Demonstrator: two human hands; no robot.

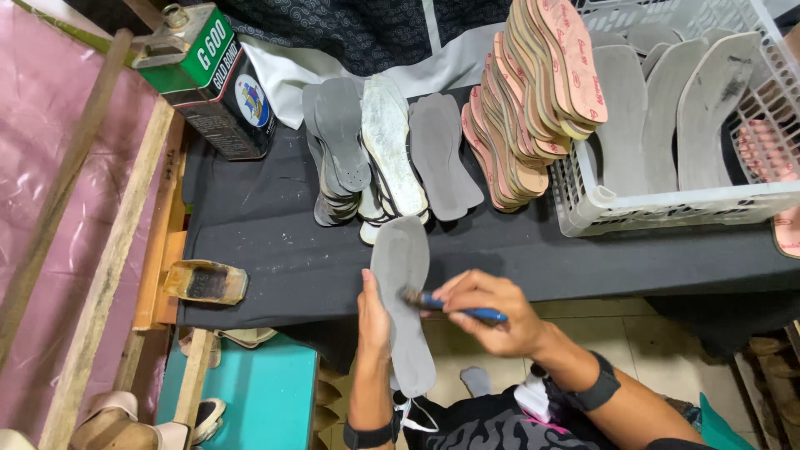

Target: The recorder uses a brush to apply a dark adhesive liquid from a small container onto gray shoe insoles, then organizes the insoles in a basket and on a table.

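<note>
A black-covered workbench (275, 250) spans mid-frame; a white basket (667, 204) at upper right holds grey soles. At the bench's near edge, the left hand (374, 312) grips a grey insole (403, 300) while the right hand (492, 312), closed, holds a blue-handled brush (454, 307) against it.

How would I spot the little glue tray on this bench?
Start at the black-covered workbench and find the green metal can at its far left corner. Come straight toward the near left edge: the small rectangular tray sits there alone, yellowish and crusted, dark inside, unlike the flat grey insoles stacked further right.
</note>
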